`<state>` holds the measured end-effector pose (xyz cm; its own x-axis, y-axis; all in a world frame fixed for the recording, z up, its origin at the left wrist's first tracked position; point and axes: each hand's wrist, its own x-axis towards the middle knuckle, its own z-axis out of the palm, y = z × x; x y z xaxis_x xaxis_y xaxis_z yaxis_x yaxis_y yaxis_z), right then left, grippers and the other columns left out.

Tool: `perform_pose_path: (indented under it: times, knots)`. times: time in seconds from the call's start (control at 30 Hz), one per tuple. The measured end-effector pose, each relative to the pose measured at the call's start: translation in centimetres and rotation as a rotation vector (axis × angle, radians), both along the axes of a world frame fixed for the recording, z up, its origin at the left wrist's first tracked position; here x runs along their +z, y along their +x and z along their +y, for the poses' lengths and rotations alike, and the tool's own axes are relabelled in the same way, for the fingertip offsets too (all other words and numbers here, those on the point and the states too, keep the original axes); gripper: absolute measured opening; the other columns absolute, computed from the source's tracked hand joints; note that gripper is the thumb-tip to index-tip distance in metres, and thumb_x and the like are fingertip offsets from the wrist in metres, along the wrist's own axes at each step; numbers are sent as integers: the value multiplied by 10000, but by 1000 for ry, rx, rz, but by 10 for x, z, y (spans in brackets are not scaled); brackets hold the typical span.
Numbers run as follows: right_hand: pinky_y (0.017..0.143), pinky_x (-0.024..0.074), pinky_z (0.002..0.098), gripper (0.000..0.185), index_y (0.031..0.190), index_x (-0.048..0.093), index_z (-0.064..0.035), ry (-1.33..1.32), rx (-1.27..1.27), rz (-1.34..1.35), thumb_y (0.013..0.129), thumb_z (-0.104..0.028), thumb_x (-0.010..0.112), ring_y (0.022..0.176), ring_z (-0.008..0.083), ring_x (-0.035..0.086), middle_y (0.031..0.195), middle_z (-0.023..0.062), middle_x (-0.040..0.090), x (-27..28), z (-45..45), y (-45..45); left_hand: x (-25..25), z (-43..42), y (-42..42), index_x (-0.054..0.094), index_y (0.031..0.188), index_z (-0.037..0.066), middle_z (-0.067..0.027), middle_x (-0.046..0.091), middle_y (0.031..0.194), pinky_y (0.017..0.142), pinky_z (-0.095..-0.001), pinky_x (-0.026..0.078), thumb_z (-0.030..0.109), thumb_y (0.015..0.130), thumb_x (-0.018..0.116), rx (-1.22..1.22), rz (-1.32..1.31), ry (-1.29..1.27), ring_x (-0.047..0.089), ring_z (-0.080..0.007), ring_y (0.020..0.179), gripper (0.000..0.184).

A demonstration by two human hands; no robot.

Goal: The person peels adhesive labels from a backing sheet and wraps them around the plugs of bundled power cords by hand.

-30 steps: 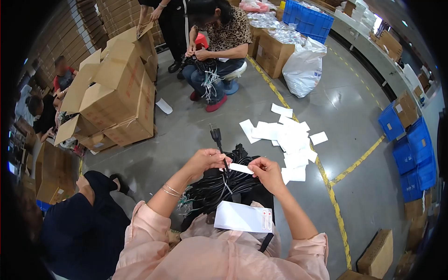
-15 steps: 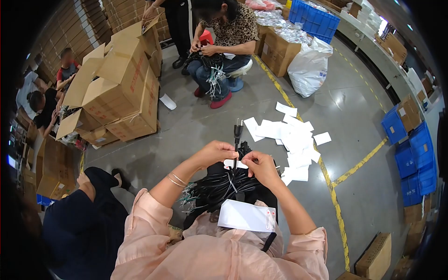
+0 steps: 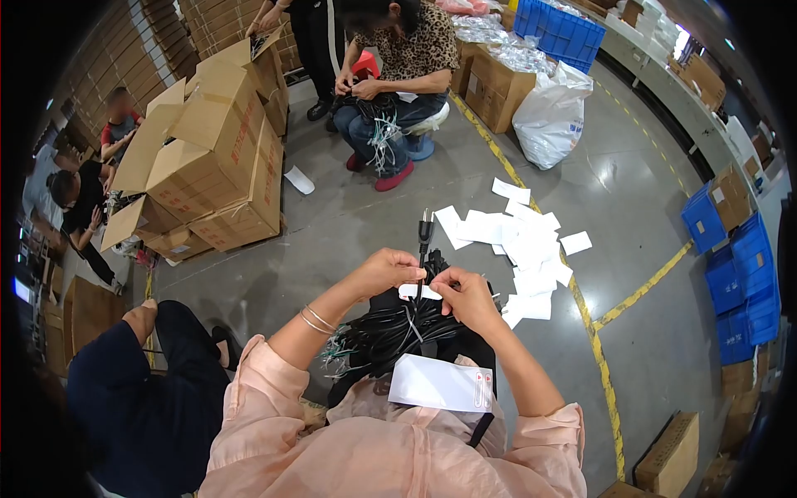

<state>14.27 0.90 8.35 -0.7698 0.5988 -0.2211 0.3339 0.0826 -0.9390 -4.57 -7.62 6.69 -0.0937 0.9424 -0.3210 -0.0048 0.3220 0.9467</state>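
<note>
A black power cord with a plug (image 3: pixel 425 231) stands upright in front of me, prongs up. My left hand (image 3: pixel 388 272) pinches the cord just below the plug. A small white label (image 3: pixel 419 292) sits against the cord, and my right hand (image 3: pixel 465 295) pinches its right end between thumb and forefinger. Under both hands a bundle of black cords (image 3: pixel 390 332) lies across my lap, bound by a tie, with stripped green and white wire ends (image 3: pixel 336 353) on its left. Nearer my body rests a white label sheet (image 3: pixel 436 383) with a few red-marked labels at its right end.
White paper sheets (image 3: pixel 523 249) are scattered on the floor ahead right. Open cartons (image 3: pixel 203 166) are stacked ahead left. A co-worker (image 3: pixel 398 83) sits ahead handling similar cords; another person's leg (image 3: pixel 187 349) is close on my left. Blue bins (image 3: pixel 739 290) line the right side.
My hands keep almost the same grip on the cord and label. The label's visible face has turned slightly. At far left a person has shifted, and the neighbour's leg on my left has moved a little.
</note>
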Motion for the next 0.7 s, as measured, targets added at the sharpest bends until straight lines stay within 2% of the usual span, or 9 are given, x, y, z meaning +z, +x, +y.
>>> perform_pose_path:
  times: [0.07,0.13,0.27,0.37,0.4,0.47,0.53,0.63,0.7]
  knots:
    - [436,410,229,136,854,622,26,1,-1,-1,863,-109,611,485,84,549,648,45,596,-1,-1,0,1,-1,2,663,854,37,30,612,729,529,-174,361,203,869,640,8,21,7,498,-25,616,169]
    - [345,341,198,141,874,606,4,-65,-2,93,876,-137,612,444,56,514,622,22,570,-2,-3,2,5,-3,5,650,816,27,34,582,689,541,-207,390,191,863,650,18,48,61,494,-34,619,171]
    - [348,361,189,170,911,576,16,-184,20,109,896,-152,592,473,65,537,700,38,578,-5,-9,10,3,-8,13,639,825,8,27,593,703,547,-205,400,177,870,638,68,62,140,506,-29,636,175]
    - [343,366,192,150,922,547,11,-375,-73,157,907,-136,569,486,73,547,750,54,570,-8,-13,18,-2,-10,15,632,829,-2,22,604,719,556,-197,410,166,874,630,92,19,136,516,-29,644,173]
    - [343,366,192,150,922,547,11,-378,-73,154,907,-136,569,486,73,547,750,54,570,-9,-15,21,-4,-11,15,630,834,-2,21,607,724,557,-194,411,161,874,627,97,16,139,518,-29,643,168]
    - [342,363,192,115,911,546,6,-161,-48,94,894,-105,573,486,73,547,739,49,564,-10,-18,25,-4,-11,15,629,839,-2,20,610,728,559,-190,411,155,875,624,99,14,142,520,-29,642,162]
    - [339,358,192,86,902,541,0,-166,-66,82,878,-75,577,472,72,540,715,40,559,-9,-21,24,-2,-11,17,629,848,-5,22,612,730,557,-192,411,160,880,620,108,9,144,523,-30,635,168]
    - [398,397,192,74,873,550,3,-206,-74,91,861,-60,588,544,68,574,752,29,563,-10,-28,19,-8,-12,17,632,873,-15,10,618,743,569,-196,422,162,882,616,127,1,167,532,-37,653,178]
    - [445,431,181,42,856,561,5,-170,-106,320,842,-17,594,624,64,569,839,31,527,-19,-37,11,-7,-16,18,633,891,-21,2,622,762,590,-199,432,160,883,613,140,22,176,539,-42,679,182]
